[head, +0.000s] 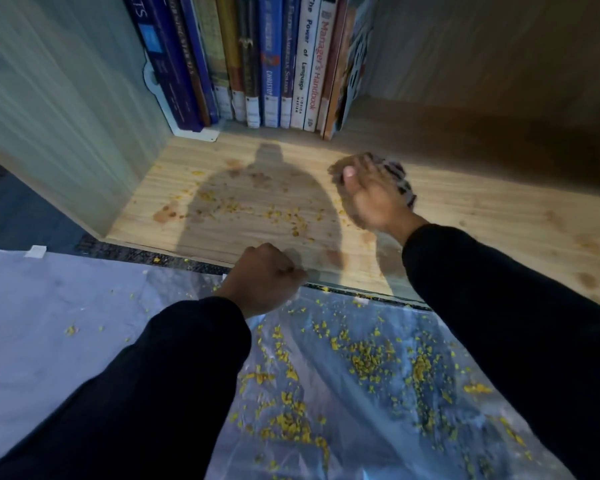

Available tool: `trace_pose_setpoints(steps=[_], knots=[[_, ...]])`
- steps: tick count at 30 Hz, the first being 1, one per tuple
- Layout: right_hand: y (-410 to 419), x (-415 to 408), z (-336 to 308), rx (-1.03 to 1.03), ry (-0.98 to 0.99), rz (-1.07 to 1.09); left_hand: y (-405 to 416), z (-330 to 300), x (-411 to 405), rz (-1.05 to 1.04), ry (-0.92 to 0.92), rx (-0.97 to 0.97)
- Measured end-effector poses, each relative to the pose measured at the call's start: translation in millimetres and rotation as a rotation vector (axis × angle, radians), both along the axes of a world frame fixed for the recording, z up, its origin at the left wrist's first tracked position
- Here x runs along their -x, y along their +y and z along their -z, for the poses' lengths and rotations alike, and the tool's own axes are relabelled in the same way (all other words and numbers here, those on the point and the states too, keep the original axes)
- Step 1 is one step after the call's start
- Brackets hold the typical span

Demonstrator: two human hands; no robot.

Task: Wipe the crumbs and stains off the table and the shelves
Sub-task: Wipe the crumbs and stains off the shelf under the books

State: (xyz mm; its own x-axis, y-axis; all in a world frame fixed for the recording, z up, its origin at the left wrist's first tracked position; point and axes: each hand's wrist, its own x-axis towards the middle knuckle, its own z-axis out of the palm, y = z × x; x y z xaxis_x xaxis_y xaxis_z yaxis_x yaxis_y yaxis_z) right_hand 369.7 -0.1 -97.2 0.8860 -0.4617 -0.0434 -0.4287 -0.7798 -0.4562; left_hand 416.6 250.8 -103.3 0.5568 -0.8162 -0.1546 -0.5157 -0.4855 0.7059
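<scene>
A light wooden shelf board point(482, 209) carries yellow crumbs point(284, 216) and brown stains point(165, 213) across its middle and left. My right hand point(374, 199) rests on the board right of the crumbs, closed on a dark patterned cloth point(400, 181) that sticks out past the fingers. My left hand point(269, 277) is at the shelf's front edge, its fingers pinched on the top edge of a clear plastic sheet point(343, 375) that hangs below the shelf. Many yellow crumbs point(371, 362) lie on that sheet.
A row of upright books point(267, 64) stands at the back of the shelf. The shelf's side wall point(59, 109) rises on the left. A pale sheet point(49, 323) covers the floor at lower left, with a few stray crumbs on it.
</scene>
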Motion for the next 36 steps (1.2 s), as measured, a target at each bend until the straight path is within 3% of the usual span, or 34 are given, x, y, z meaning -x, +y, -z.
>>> trace_pose_setpoints(steps=[5, 10, 12, 15, 20, 23, 26, 29, 33, 36], knots=[[41, 46, 8, -0.251, -0.027, -0.320, -2, -9, -5, -0.033, 0.300, -0.085], [60, 92, 0, -0.392, 0.025, -0.449, 17, -10, 4, 0.085, 0.531, -0.696], [70, 105, -4, -0.495, 0.050, -0.456, 33, -11, 9, 0.079, 0.490, -0.811], [73, 112, -17, -0.751, -0.035, -0.284, 50, -7, -3, -0.026, 0.186, -0.819], [42, 94, -53, -1.470, -0.358, 0.182, 54, -19, -20, -0.395, 0.027, -0.501], [12, 73, -70, -1.334, -0.491, 0.377, 54, -27, -22, -0.666, 0.017, -0.269], [0, 46, -63, -0.825, -0.448, 0.551, 62, -16, -27, -0.795, -0.078, -0.140], [11, 19, -35, -0.348, -0.273, 0.498, 69, -8, -33, -0.889, -0.101, -0.022], [31, -19, 6, -0.138, -0.042, 0.385, 67, 9, -26, -0.879, -0.217, 0.092], [35, -55, 7, -0.089, -0.011, 0.336, 59, 28, -23, -0.908, -0.229, 0.172]])
